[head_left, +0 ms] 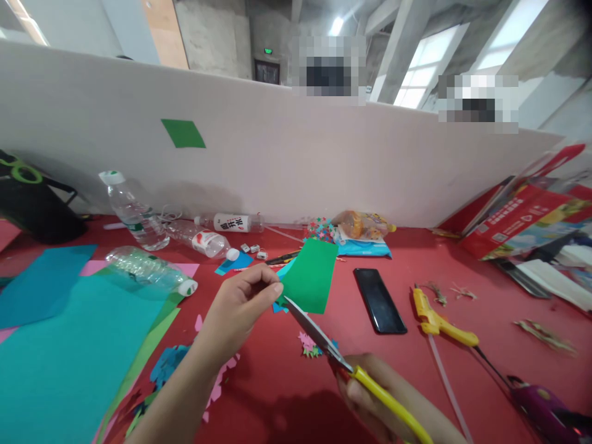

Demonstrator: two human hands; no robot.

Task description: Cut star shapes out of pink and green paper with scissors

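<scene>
My left hand (pixel 243 299) pinches the lower left corner of a green paper rectangle (pixel 309 274), holding it up above the red table (pixel 407 364). My right hand (pixel 370 394) grips yellow-handled scissors (pixel 342 364). Their blades point up and left, and the tip touches the paper's lower left edge, close to my left fingertips. Small coloured paper scraps (pixel 311 345) lie on the table just under the blades.
A black phone (pixel 379 300) and a yellow glue gun (pixel 439 320) lie to the right. Several plastic bottles (pixel 139 213) and big teal paper sheets (pixel 69 345) fill the left. A white partition (pixel 277 154) backs the table. A red box (pixel 518 216) sits far right.
</scene>
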